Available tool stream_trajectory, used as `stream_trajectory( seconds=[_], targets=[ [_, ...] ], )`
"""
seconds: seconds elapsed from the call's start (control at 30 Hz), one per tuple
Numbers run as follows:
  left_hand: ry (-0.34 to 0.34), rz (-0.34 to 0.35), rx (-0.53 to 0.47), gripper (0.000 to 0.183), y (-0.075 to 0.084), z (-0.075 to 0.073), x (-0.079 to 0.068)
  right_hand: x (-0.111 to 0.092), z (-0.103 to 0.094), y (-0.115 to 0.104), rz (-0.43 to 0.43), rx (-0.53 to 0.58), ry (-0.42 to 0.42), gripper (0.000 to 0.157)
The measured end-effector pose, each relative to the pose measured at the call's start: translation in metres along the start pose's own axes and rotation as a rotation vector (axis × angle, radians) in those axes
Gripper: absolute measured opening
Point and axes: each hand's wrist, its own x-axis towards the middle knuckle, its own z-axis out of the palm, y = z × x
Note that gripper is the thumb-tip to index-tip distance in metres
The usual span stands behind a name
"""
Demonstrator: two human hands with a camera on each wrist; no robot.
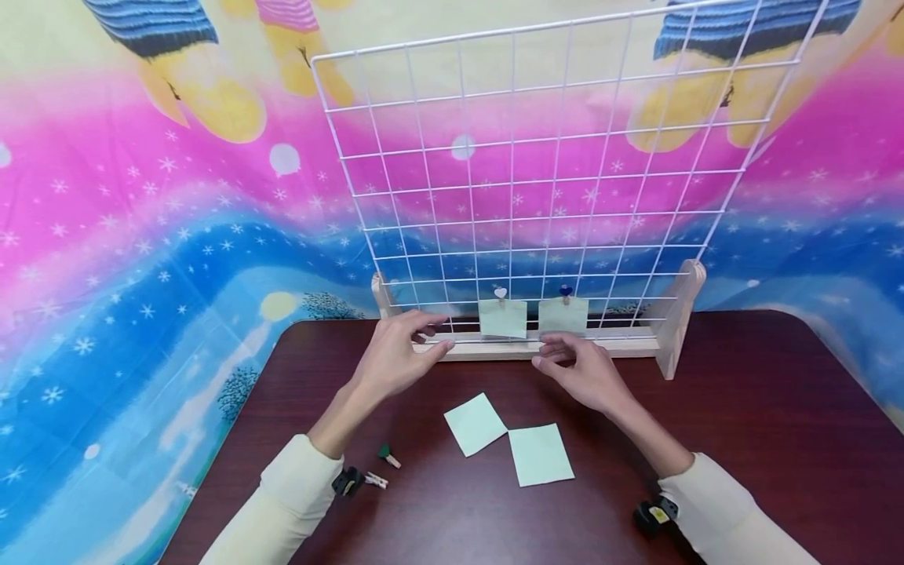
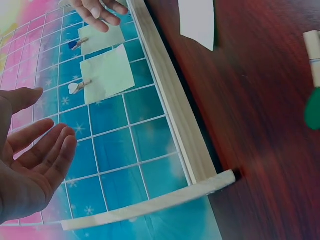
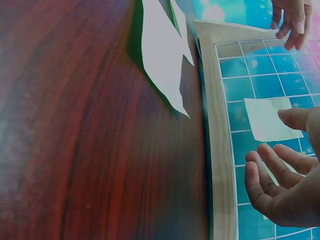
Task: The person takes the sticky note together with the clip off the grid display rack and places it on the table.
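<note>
Two pale green paper notes hang low on a white wire grid [image 1: 487, 186]. A clothespin with a white heart [image 1: 501, 293] clips the left note [image 1: 503, 319], and one with a dark blue heart [image 1: 566, 291] clips the right note [image 1: 563, 315]. My left hand [image 1: 399, 353] hovers left of the notes, thumb and fingers apart, holding nothing. In front of the right note my right hand [image 1: 582, 369] is held with fingers loosely bent and nothing between them. Two more notes, a left one [image 1: 475, 424] and a right one [image 1: 541, 455], lie on the table between my forearms.
A green-topped clothespin [image 1: 388, 456] and another small clothespin [image 1: 377, 480] lie on the dark wooden table [image 1: 438, 518] near my left wrist. The grid stands in a wooden base [image 1: 487, 351] with upright side pieces, a patterned cloth [image 1: 176, 259] behind it.
</note>
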Motion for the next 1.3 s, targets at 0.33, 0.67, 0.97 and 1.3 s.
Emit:
stream_trajectory(
  seconds=[0.33, 0.67, 0.97, 1.3],
  targets=[
    [-0.018, -0.003, 0.065, 0.043, 0.007, 0.013, 0.024, 0.010, 0.006, 0.001, -0.005, 0.063, 0.028, 0.043],
    [-0.027, 0.020, 0.021, 0.044, 0.017, 0.027, 0.046, 0.019, 0.013, -0.001, -0.015, 0.102, 0.070, 0.040],
    [-0.035, 0.051, 0.019, 0.045, 0.025, 0.039, 0.061, 0.024, 0.016, 0.001, -0.003, 0.096, 0.092, 0.042],
    [-0.004, 0.064, 0.065, 0.040, 0.032, 0.047, 0.071, 0.029, 0.020, 0.003, 0.023, 0.084, 0.102, 0.041]
  ],
)
